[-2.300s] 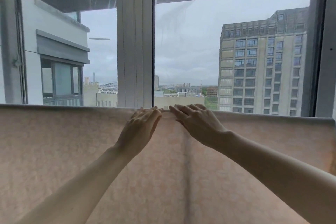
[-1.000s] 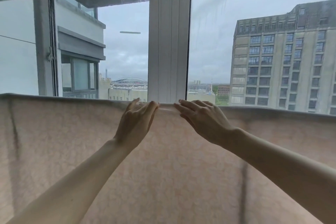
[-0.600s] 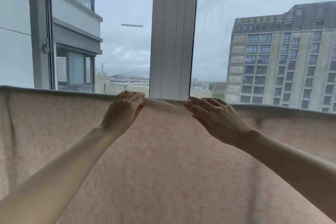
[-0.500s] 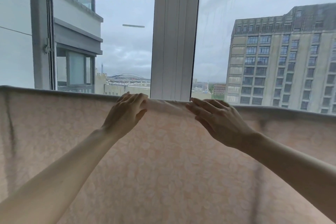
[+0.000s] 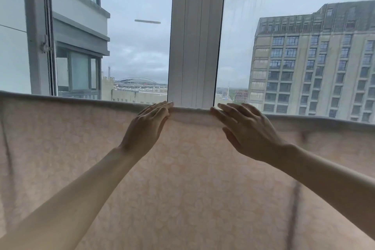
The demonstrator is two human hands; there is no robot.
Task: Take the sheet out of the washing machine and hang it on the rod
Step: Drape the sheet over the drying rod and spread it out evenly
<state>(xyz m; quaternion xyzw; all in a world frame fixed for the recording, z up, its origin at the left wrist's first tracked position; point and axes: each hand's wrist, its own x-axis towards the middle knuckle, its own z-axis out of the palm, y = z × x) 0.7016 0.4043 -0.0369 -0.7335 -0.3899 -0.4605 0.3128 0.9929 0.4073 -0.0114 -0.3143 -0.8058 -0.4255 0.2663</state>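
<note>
Both hands have slid apart along the sheet [image 5: 182,178] (draped over the hidden rod): left hand [image 5: 146,128] at 11 o'clock, right hand [image 5: 247,132] at 1. Fingers straight, flat on the fold, gripping nothing. Hanging looks nearly finished; only smoothing remains.

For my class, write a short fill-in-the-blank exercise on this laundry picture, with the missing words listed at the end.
1. The pink sheet is draped over a ____.
2. Both hands rest on the sheet's ____ edge.
3. The fingers of the left hand and right hand are ____, not curled.
4. Behind the sheet stands a white window ____ between two panes.

Missing words: rod; top; straight; frame
</note>
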